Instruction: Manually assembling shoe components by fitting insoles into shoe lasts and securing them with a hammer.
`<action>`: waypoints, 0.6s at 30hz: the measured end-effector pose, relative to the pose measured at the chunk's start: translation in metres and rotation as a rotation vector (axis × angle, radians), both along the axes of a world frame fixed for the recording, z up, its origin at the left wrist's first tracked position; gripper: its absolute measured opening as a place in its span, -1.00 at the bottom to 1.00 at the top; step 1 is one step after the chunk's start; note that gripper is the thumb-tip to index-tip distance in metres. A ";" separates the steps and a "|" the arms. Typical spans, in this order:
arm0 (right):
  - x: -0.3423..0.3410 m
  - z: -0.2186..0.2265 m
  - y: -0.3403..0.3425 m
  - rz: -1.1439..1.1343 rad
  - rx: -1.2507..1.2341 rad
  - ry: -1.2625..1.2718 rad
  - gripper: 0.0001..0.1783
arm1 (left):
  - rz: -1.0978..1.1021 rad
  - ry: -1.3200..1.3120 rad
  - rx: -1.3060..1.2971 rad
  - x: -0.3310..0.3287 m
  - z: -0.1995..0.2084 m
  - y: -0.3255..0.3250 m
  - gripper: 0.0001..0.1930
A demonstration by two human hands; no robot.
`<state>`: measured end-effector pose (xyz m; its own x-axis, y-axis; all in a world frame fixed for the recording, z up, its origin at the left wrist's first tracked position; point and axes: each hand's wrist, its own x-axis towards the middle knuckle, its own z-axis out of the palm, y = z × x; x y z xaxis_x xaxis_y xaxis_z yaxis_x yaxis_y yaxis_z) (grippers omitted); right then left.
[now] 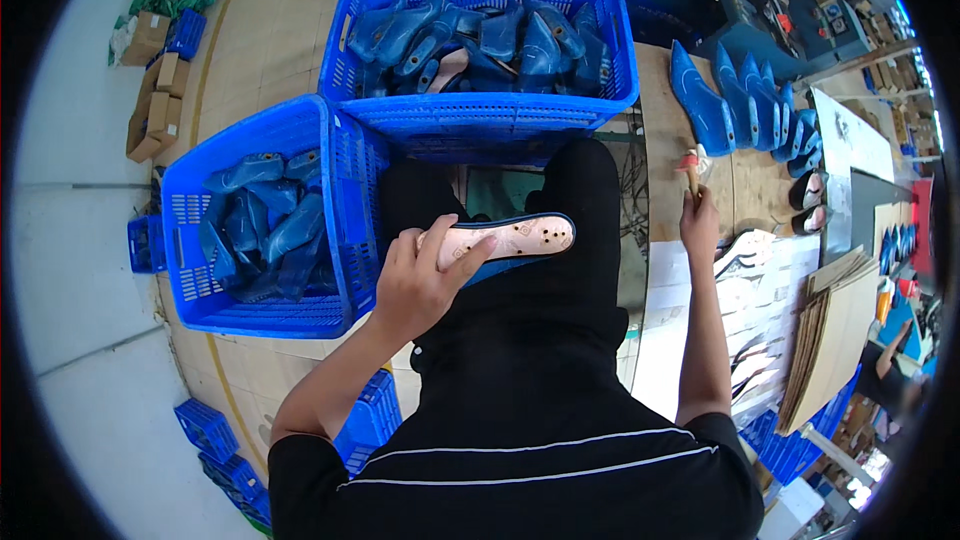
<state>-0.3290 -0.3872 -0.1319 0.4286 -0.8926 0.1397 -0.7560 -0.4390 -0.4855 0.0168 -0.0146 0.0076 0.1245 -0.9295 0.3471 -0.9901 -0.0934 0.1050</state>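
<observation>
Indoors | left hand (pixel 412 285): insole (pixel 530 237) | tan bench (pixel 740 198): blue lasts (pixel 703 105) | tiled floor (pixel 265 70)

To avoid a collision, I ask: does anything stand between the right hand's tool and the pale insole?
Nothing visible does; the right knee seems to lie below the path from tool to insole.

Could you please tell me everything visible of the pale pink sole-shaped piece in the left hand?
The pale pink sole-shaped piece looks smooth, with a dark edge, faint markings and dark spots, perhaps holes, clustered near its rounded right end. Its material is unclear. It is held above the lap, its length running across the picture, with a blue form showing beneath. The left hand grips its left end, covering part of the face.
</observation>
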 end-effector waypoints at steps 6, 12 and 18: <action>0.059 0.142 0.102 0.003 0.593 -0.384 -0.66 | 0.028 -0.014 -0.034 -0.002 0.004 0.003 -0.37; 0.082 0.207 0.168 0.679 0.072 0.086 -0.74 | 0.032 -0.040 -0.084 0.000 0.003 0.000 -0.28; 0.099 0.249 0.184 0.628 0.099 -0.091 -0.78 | 0.029 0.010 -0.058 0.003 0.004 0.005 -0.28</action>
<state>-0.2300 -0.2027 0.1169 0.8643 -0.4858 0.1302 -0.3232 -0.7348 -0.5963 0.0193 -0.0092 0.0112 0.1550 -0.9040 0.3985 -0.9859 -0.1157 0.1209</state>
